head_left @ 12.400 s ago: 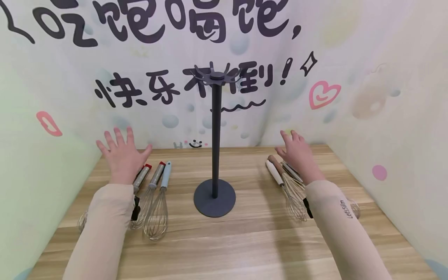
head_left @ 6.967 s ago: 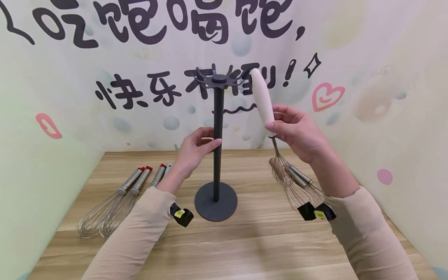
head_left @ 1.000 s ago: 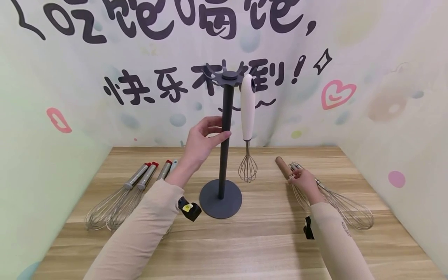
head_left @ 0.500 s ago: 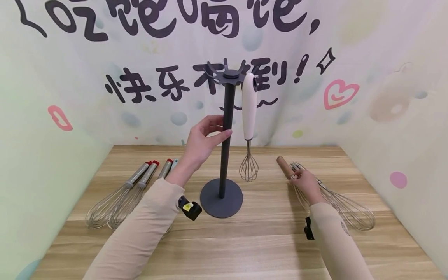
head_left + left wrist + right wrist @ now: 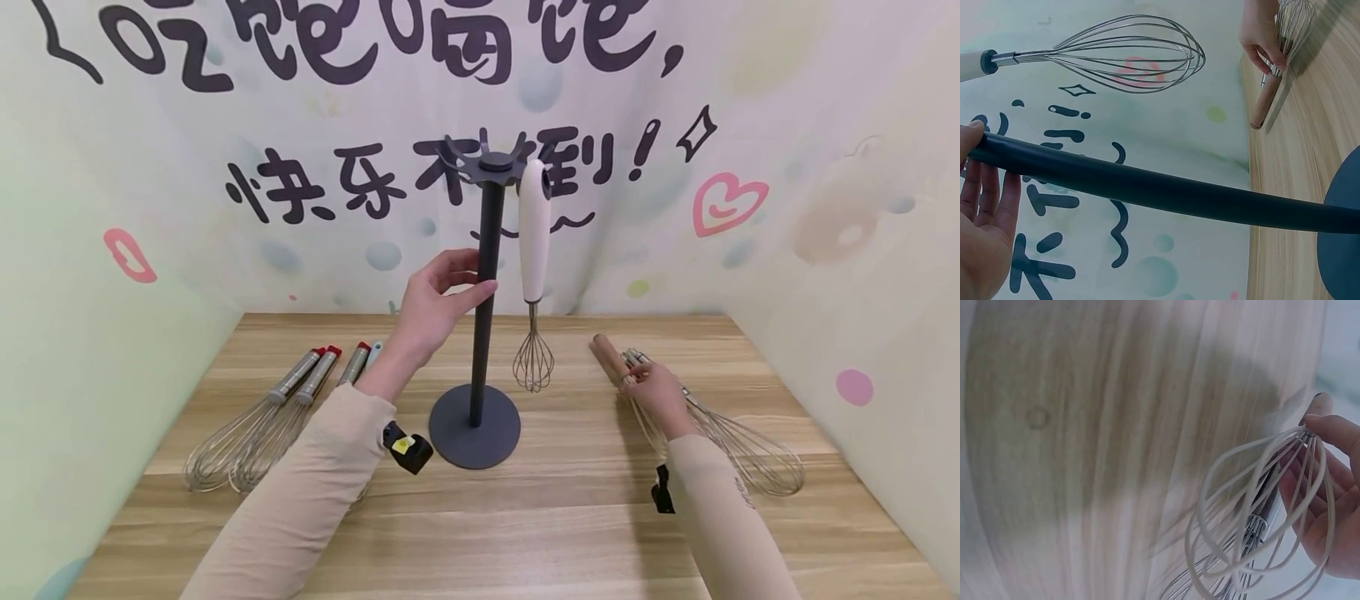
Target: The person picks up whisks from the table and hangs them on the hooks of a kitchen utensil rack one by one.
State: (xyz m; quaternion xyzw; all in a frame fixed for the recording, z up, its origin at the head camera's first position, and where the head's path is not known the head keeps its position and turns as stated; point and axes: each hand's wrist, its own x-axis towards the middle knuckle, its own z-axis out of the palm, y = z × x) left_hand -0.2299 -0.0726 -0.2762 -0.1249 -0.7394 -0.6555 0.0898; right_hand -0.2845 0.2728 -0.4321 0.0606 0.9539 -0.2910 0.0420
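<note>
– Where's your left hand?

– My left hand (image 5: 433, 304) is in the middle of the head view, fingers (image 5: 988, 200) curled round the dark grey metal pole of the utensil stand (image 5: 483, 275), about halfway up. The stand's round base (image 5: 474, 426) sits flat on the light wooden desk (image 5: 525, 517).

– And the right?

– My right hand (image 5: 651, 387) is down at the right of the frame, on the desk. Its fingers (image 5: 1329, 481) are pinching the wire whisk with the brown wooden handle (image 5: 609, 360) where the wires meet the handle. A second, all-steel wire whisk (image 5: 738, 446) lies just beside it, touching or nearly so; I cannot tell which.

– Anything on the stand?

– One whisk with a cream-white plastic handle (image 5: 534, 229) hangs upright from the slotted top disc (image 5: 487, 163), wire head pointing down, just right of the pole and clear of the desk.

– What's at lower left?

– Two steel whisks with red-capped handles (image 5: 258, 417) lie side by side, and beyond my sleeve the handles of a third red-capped whisk (image 5: 356, 363) and a pale blue one (image 5: 372, 351) peek out
</note>
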